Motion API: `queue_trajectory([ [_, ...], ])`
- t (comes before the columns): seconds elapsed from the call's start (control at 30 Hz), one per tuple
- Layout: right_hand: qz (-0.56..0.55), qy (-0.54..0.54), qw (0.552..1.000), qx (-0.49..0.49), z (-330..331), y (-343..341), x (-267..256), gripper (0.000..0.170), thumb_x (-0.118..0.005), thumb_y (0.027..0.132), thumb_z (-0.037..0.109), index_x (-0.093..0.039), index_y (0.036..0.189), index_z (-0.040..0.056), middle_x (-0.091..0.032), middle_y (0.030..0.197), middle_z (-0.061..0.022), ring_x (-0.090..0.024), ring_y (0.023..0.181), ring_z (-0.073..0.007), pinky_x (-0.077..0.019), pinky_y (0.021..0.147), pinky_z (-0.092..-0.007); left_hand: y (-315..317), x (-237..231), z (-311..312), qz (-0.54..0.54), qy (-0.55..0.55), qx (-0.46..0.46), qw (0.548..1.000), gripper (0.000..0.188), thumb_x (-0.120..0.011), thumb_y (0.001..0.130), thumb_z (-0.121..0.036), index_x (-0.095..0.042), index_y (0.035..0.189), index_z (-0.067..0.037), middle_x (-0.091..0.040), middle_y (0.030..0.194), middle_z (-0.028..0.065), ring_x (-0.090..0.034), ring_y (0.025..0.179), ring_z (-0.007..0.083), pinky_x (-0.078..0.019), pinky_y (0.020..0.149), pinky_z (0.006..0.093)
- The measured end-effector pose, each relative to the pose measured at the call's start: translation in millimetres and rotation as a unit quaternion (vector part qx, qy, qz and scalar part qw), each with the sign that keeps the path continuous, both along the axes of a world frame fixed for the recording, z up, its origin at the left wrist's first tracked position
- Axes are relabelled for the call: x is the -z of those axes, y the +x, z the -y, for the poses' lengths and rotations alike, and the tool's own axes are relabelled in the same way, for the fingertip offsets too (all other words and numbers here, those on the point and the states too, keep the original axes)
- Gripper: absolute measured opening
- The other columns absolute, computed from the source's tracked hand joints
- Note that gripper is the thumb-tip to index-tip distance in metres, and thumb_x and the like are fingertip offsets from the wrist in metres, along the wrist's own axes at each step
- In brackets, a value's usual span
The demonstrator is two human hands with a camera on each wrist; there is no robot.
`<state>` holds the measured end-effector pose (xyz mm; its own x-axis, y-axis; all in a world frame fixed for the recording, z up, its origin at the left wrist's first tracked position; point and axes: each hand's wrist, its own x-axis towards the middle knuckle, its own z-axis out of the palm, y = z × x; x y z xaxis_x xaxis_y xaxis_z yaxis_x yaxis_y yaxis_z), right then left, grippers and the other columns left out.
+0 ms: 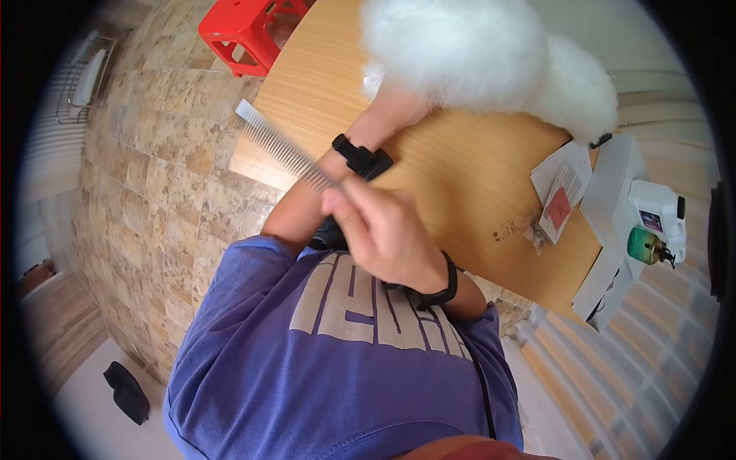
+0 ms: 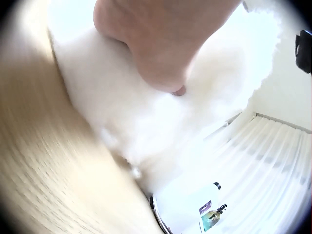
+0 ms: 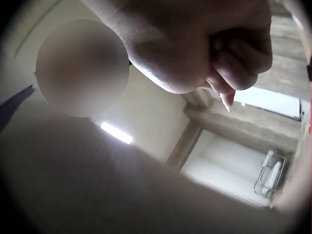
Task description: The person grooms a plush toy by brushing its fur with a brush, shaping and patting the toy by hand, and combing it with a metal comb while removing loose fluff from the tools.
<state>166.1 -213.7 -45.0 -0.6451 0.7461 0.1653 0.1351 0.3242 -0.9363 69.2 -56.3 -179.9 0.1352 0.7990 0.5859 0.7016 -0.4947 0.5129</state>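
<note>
My right hand (image 1: pixel 387 234) grips a metal comb (image 1: pixel 280 146) by one end, over my left forearm. The comb's long teeth point down and to the left in the head view. A thick, fluffy white furry body (image 1: pixel 460 54) is at the far side of the wooden table (image 1: pixel 452 169). My left hand (image 1: pixel 402 107) reaches under its near edge, fingers hidden in the fur. In the left wrist view the left hand (image 2: pixel 161 44) presses against the white fur (image 2: pixel 112 83). Curled fingers of the right hand (image 3: pixel 234 58) show in the right wrist view, with the comb mostly out of sight.
At the table's right edge stand a white box (image 1: pixel 609 222), papers with a red patch (image 1: pixel 560 203), a white jug (image 1: pixel 655 215) and a green pump bottle (image 1: pixel 648 247). A small clear wrapper (image 1: pixel 534 230) lies nearby. A red stool (image 1: pixel 241 34) is beyond the table's left edge.
</note>
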Motion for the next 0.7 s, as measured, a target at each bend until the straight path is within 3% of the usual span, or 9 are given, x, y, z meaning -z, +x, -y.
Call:
queue_trajectory([
  [0.07, -0.016, 0.034, 0.997, 0.067, -11, 8, -12, 0.020, -0.057, 0.104, 0.012, -0.067, 0.094, -0.0024, -0.070, 0.077, -0.0129, -0.070, 0.065, -0.0207, -0.0511, 0.059, -0.0319, 5, -10, 1, 0.217, -0.022, 0.038, 0.975, 0.032, -0.066, 0.092, -0.012, -0.065, 0.122, -0.004, -0.066, 0.124, 0.0158, -0.058, 0.114, 0.0361, -0.0461, 0.102, 0.0466],
  [0.17, -0.095, 0.081, 0.984, 0.126, -21, 22, -29, 0.029, -0.055, 0.107, 0.019, -0.069, 0.092, -0.0025, -0.063, 0.068, -0.0044, -0.050, 0.055, -0.0077, -0.0382, 0.051, -0.0255, 5, -12, -1, 0.186, -0.010, 0.037, 0.982, 0.032, -0.066, 0.091, -0.012, -0.066, 0.122, -0.004, -0.066, 0.124, 0.0159, -0.059, 0.115, 0.0361, -0.0460, 0.102, 0.0467],
  [0.27, -0.133, 0.107, 0.972, 0.161, -27, 31, -38, 0.034, -0.053, 0.108, 0.022, -0.068, 0.091, -0.0024, -0.054, 0.064, 0.0017, -0.040, 0.055, -0.0037, -0.0293, 0.050, -0.0244, 9, -8, -4, 0.145, 0.007, 0.034, 0.989, 0.032, -0.066, 0.091, -0.011, -0.066, 0.122, -0.004, -0.066, 0.124, 0.0160, -0.059, 0.115, 0.0361, -0.0458, 0.102, 0.0469],
  [0.37, -0.099, 0.027, 0.976, 0.193, -41, 25, -25, 0.038, -0.051, 0.109, 0.025, -0.067, 0.088, -0.0021, -0.046, 0.061, 0.0049, -0.037, 0.053, -0.0023, -0.0243, 0.049, -0.0243, 8, 0, -3, 0.100, 0.020, 0.024, 0.994, 0.032, -0.065, 0.091, -0.011, -0.066, 0.122, -0.004, -0.066, 0.124, 0.0161, -0.059, 0.115, 0.0362, -0.0456, 0.102, 0.0470],
  [0.4, -0.118, -0.092, 0.974, 0.173, -52, 25, -10, 0.032, -0.055, 0.107, 0.021, -0.067, 0.087, -0.0011, -0.050, 0.059, -0.0017, -0.043, 0.054, -0.0049, -0.0324, 0.049, -0.0257, 6, 4, -1, 0.085, 0.023, 0.019, 0.996, 0.032, -0.065, 0.091, -0.011, -0.066, 0.122, -0.004, -0.066, 0.124, 0.0162, -0.059, 0.115, 0.0362, -0.0455, 0.102, 0.0471],
  [0.5, -0.066, -0.209, 0.968, 0.125, -70, 21, 41, 0.034, -0.055, 0.107, 0.023, -0.067, 0.086, -0.0009, -0.049, 0.058, -0.0009, -0.042, 0.054, -0.0065, -0.0317, 0.050, -0.0275, 0, 11, -1, 0.036, 0.036, 0.007, 0.999, 0.032, -0.065, 0.091, -0.011, -0.066, 0.122, -0.004, -0.066, 0.124, 0.0163, -0.059, 0.115, 0.0362, -0.0453, 0.103, 0.0473],
  [0.53, -0.066, -0.208, 0.968, 0.122, -67, 20, 48, 0.034, -0.055, 0.107, 0.023, -0.067, 0.086, -0.0009, -0.049, 0.058, -0.0009, -0.042, 0.054, -0.0065, -0.0317, 0.050, -0.0275, -2, 12, -1, 0.020, 0.041, 0.001, 0.999, 0.032, -0.065, 0.091, -0.011, -0.066, 0.122, -0.004, -0.066, 0.124, 0.0164, -0.059, 0.116, 0.0362, -0.0453, 0.103, 0.0473],
  [0.6, 0.052, -0.192, 0.975, 0.102, -56, 18, 59, 0.034, -0.055, 0.106, 0.022, -0.067, 0.084, -0.0012, -0.050, 0.059, -0.0028, -0.043, 0.054, -0.0078, -0.0332, 0.051, -0.0290, -6, 16, -1, -0.011, 0.047, -0.007, 0.999, 0.032, -0.065, 0.091, -0.011, -0.067, 0.122, -0.004, -0.066, 0.124, 0.0164, -0.059, 0.116, 0.0362, -0.0452, 0.103, 0.0475],
  [0.7, 0.051, -0.169, 0.979, 0.106, -43, 19, 41, 0.034, -0.055, 0.106, 0.021, -0.068, 0.084, -0.0019, -0.053, 0.059, -0.0049, -0.044, 0.054, -0.0090, -0.0343, 0.051, -0.0305, -4, 17, 5, -0.007, 0.040, -0.009, 0.999, 0.031, -0.064, 0.091, -0.011, -0.067, 0.122, -0.004, -0.067, 0.124, 0.0164, -0.059, 0.116, 0.0360, -0.0448, 0.103, 0.0478],
])
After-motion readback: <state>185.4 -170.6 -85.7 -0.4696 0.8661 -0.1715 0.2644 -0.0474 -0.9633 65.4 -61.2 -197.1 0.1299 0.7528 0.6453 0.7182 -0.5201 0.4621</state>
